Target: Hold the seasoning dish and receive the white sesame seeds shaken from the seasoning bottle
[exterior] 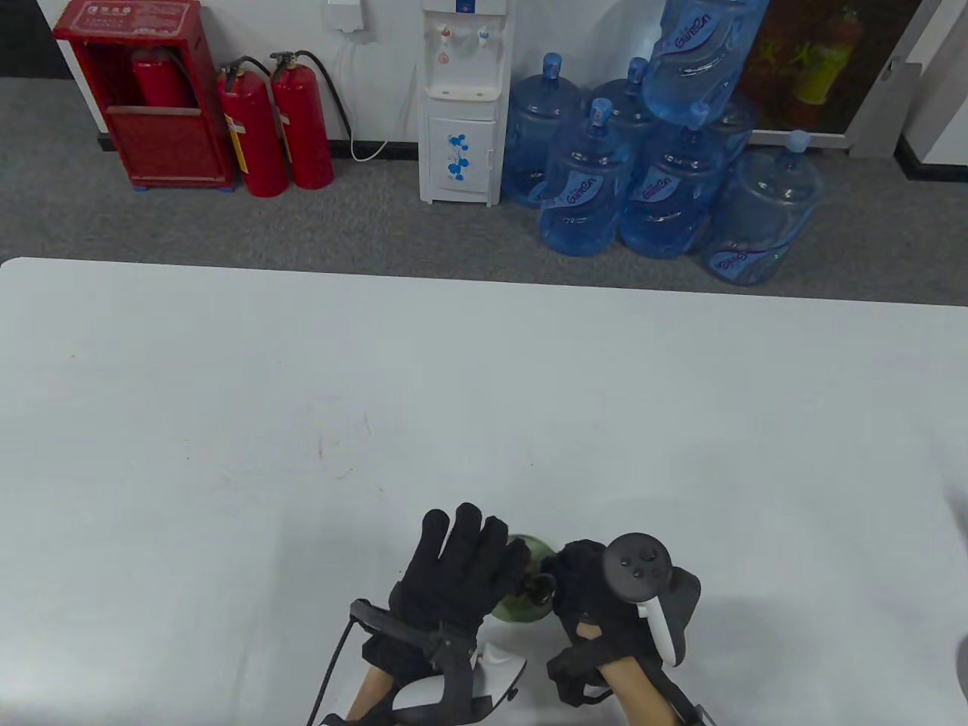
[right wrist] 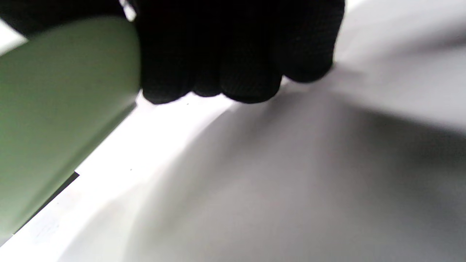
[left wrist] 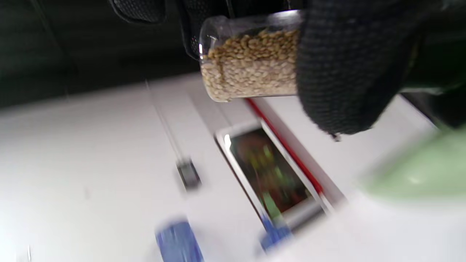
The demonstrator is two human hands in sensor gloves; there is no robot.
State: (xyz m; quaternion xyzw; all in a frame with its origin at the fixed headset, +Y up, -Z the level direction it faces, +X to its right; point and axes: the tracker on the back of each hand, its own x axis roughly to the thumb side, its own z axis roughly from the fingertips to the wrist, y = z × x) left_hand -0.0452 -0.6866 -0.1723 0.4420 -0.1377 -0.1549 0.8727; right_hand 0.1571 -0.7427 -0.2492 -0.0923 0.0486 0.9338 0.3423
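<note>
A pale green seasoning dish (exterior: 517,607) sits low in the table view, between my hands near the front edge. My left hand (exterior: 461,560) reaches over it from the left, fingers stretched out. In the left wrist view its gloved fingers (left wrist: 346,72) hold a clear seasoning bottle (left wrist: 251,69) full of sesame seeds, lying on its side above the dish (left wrist: 418,174). The bottle's mouth is hidden. My right hand (exterior: 586,582) grips the dish's right side. In the right wrist view its curled fingers (right wrist: 233,54) are against the dish (right wrist: 54,109). No seeds show falling.
The white table (exterior: 302,454) stretches far ahead and to both sides. Beyond its far edge, on the floor, stand fire extinguishers (exterior: 276,121), a water dispenser (exterior: 461,106) and several blue water jugs (exterior: 665,181). A grey object (exterior: 962,665) shows at the right edge.
</note>
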